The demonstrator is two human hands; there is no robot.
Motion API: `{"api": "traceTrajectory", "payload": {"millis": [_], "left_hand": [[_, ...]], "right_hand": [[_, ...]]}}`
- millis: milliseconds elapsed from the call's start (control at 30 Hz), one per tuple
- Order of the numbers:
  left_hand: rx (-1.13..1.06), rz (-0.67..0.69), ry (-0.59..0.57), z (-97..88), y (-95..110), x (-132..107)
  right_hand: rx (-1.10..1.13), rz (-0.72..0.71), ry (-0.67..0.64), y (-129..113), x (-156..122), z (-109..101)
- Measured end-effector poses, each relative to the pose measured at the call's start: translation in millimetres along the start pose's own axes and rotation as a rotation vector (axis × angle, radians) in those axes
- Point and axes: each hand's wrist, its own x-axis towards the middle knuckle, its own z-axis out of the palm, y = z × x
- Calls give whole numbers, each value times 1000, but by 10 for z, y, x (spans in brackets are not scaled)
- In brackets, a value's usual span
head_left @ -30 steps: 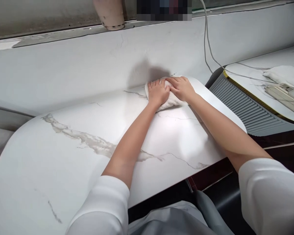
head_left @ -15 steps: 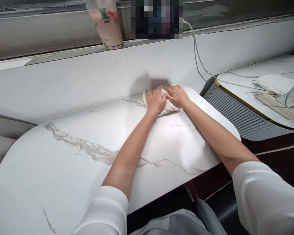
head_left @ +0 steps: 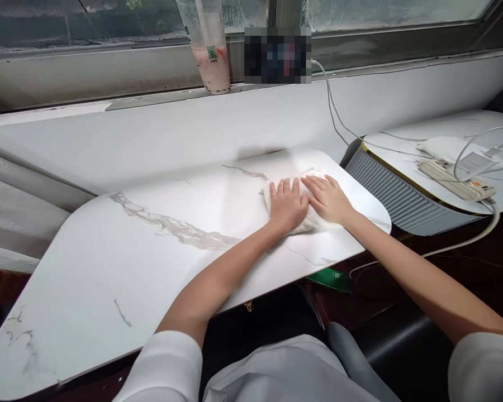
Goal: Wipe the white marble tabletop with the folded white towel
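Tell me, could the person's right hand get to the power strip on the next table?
Probably yes. The right hand rests on the cloth at the right end of the marble table; nothing stands between it and the power strip on the neighbouring table, only a gap. A lean may help.

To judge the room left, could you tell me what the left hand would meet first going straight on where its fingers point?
The left hand, flat on the cloth, points across bare tabletop; the first obstacle looks like the white wall below the window, though depth is unclear.
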Motion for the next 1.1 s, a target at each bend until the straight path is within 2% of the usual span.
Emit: {"api": "traceTrajectory", "payload": {"millis": [200, 333, 433, 567, 667, 733, 967, 1100], "left_hand": [[4, 53, -29, -5, 267, -472], [-7, 98, -33, 6, 404, -674], [-8, 126, -33, 22, 448, -737], [-7, 129, -28, 44, 454, -687], [-10, 135, -34, 70, 444, -511], [-15, 141, -39, 97, 427, -309], [-20, 70, -41, 231, 259, 738], [-29, 14, -3, 311, 158, 1264]], "right_hand": [[-33, 1, 8, -107, -580, -131], [-63, 35, 6, -166, -877, -203], [-84, 57, -8, -193, -984, -232], [-79, 56, -39, -127, -941, -230], [-54, 47, -56, 33, -785, -203], [-31, 38, -63, 181, -619, -170], [30, 81, -41, 723, 292, 53], [75, 86, -38, 984, 807, 177]]}}
